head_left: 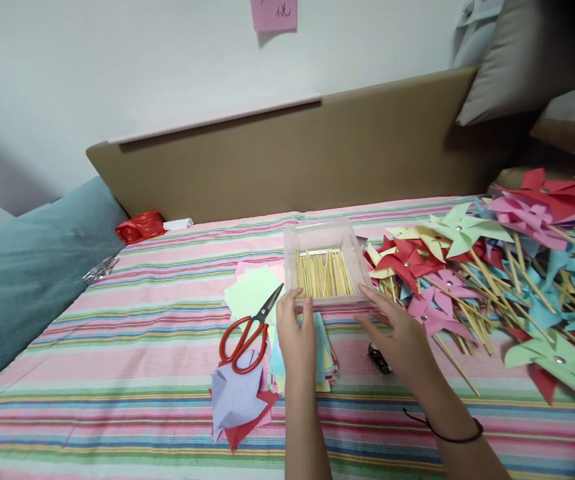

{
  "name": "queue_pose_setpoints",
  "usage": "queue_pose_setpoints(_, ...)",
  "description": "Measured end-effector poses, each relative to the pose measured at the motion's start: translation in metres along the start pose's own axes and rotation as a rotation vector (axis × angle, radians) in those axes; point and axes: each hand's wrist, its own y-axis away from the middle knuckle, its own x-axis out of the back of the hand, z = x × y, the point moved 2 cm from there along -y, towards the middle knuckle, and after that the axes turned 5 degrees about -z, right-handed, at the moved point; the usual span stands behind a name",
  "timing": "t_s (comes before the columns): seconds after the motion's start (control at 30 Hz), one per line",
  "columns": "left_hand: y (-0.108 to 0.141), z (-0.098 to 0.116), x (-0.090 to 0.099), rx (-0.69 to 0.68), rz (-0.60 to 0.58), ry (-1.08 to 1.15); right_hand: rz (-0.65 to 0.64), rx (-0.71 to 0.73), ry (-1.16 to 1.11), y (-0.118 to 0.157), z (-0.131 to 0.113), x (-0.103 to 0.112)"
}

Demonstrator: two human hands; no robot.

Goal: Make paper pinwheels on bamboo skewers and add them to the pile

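Clear plastic box (pixel 325 265): a shallow, see-through rectangular tray sitting on the striped bed cover (pixel 117 347), roughly centre of view, in front of a tan padded headboard (pixel 317 153).
Box contents: thin bamboo sticks (pixel 323 273) lying side by side, pale yellow, running front to back.
Left hand (pixel 295 333): forearm reaching straight forward from the bottom edge, palm down; fingertips rest on the near left corner of the box, thumb alongside, fingers gently curled rather than clenched (whether they truly pinch the rim cannot be told).
Right hand (pixel 397 337): reaching forward and inward, wrist wearing a thin black band (pixel 447 433); fingers extended and loose, the tips touching the box's near right corner.
Under the left hand: a stack of coloured paper squares (pixel 317 353), just in front of the box.
Scissors (pixel 250 330): red-handled, blades closed, lying on pale green paper just left of the left hand.
Folded paper (pixel 237 400): lilac and red pieces near the left forearm.
Pinwheels (pixel 507 267): a large heap in red, pink, green, blue and yellow on sticks, right of the box.
Small metal object (pixel 380 360): on the cover beneath the right hand; too small to identify.
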Motion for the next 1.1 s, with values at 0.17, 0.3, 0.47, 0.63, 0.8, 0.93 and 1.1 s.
queue_pose_setpoints(0.17, -0.006, -0.002, -0.007, -0.061, -0.052, -0.052, -0.047, -0.013, 0.052, 0.002, -0.001, 0.001)
queue_pose_setpoints(0.3, -0.002, 0.001, 0.004, -0.031, 0.043, -0.038, 0.05, -0.027, 0.055, 0.005, -0.004, 0.011)
queue_pose_setpoints(0.47, 0.015, 0.009, 0.056, 0.164, 0.292, -0.129, 0.109, 0.017, 0.031, 0.013, -0.016, 0.012)
queue_pose_setpoints(0.63, 0.023, -0.001, 0.078, 0.313, 0.029, -0.405, -0.343, 0.134, 0.055, 0.029, -0.029, -0.029)
queue_pose_setpoints(0.8, 0.022, -0.014, 0.057, 0.184, -0.209, -0.563, -0.523, 0.207, 0.301, 0.044, -0.029, -0.057)
queue_pose_setpoints(0.93, 0.021, -0.012, 0.048, 0.16, -0.262, -0.755, -0.56, 0.233, 0.402, 0.044, -0.025, -0.06)
queue_pose_setpoints(1.1, 0.018, -0.01, 0.062, 0.212, -0.287, -0.536, -0.619, 0.224, 0.44, 0.041, -0.023, -0.06)
